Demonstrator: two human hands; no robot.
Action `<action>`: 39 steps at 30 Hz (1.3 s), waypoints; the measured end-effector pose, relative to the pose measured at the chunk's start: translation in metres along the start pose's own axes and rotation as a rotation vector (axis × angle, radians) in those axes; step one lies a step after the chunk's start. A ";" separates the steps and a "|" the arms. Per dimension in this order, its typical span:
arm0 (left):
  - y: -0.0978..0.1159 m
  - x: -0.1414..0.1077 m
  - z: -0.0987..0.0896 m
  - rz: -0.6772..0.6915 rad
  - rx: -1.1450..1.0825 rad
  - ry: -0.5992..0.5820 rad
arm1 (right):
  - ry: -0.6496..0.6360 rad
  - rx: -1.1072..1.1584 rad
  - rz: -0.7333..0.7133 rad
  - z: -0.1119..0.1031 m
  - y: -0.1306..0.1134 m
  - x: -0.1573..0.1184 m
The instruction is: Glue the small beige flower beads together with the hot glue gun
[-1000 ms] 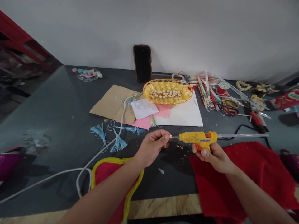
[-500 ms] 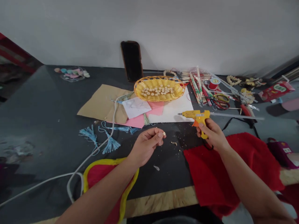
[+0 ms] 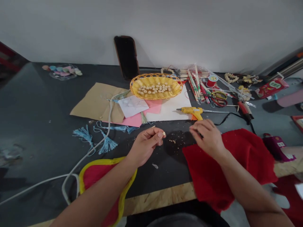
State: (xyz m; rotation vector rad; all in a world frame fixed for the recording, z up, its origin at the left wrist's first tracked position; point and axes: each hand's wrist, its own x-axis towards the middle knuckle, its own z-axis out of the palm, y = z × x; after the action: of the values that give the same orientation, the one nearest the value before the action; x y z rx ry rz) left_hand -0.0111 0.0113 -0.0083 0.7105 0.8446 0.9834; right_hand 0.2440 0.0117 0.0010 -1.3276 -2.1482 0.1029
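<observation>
My left hand (image 3: 147,145) is closed in a pinch on a small cream-coloured bead (image 3: 164,134) at its fingertips. My right hand (image 3: 209,138) hovers over the table beside the red cloth (image 3: 227,160), its fingers curved and a little apart, with nothing visible in them. Just beyond it lies a yellow glue gun (image 3: 193,111), nozzle pointing left, a clear glue stick (image 3: 215,112) sticking out of its back. Several tiny crumb-like pieces (image 3: 174,141) are scattered on the dark table between my hands. A yellow woven basket (image 3: 151,94) behind them holds many small cream flower-like clusters.
Blue tassels (image 3: 107,144) and a white cable (image 3: 94,145) lie on the left, near brown paper (image 3: 92,102). A phone (image 3: 127,58) leans on the wall. At the right are scissors (image 3: 219,99), a red thread spool (image 3: 212,81) and wrapped sticks (image 3: 195,83).
My right hand has let go of the glue gun, now resting on the table, and moved slightly left. My left hand still pinches the bead. The view has shifted a little.
</observation>
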 end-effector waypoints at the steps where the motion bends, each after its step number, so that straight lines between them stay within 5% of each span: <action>1: 0.000 0.000 0.001 -0.002 0.002 0.006 | -0.085 0.044 -0.069 0.002 -0.006 -0.001; 5: 0.001 -0.001 0.002 -0.030 0.006 0.018 | -0.355 0.197 -0.252 0.011 -0.017 -0.006; 14: -0.006 0.000 -0.001 -0.058 0.161 -0.030 | -0.405 0.043 -0.379 0.022 -0.019 -0.007; 17: -0.005 -0.001 0.001 -0.050 0.225 -0.046 | -0.337 0.073 -0.368 0.021 -0.023 -0.006; 22: 0.002 -0.004 0.009 -0.049 0.353 -0.066 | -0.005 0.368 -0.104 0.017 -0.040 -0.002; 25: 0.006 -0.006 0.013 -0.028 0.415 -0.089 | 0.085 0.437 -0.058 0.018 -0.050 -0.001; 39: 0.001 -0.005 0.011 0.012 0.468 -0.151 | 0.074 0.432 -0.065 0.028 -0.051 -0.002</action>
State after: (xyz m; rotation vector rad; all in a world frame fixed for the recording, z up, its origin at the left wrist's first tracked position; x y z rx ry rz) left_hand -0.0033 0.0055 -0.0010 1.1756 0.9473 0.7348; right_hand 0.1896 -0.0088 -0.0035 -0.9946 -1.9611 0.4568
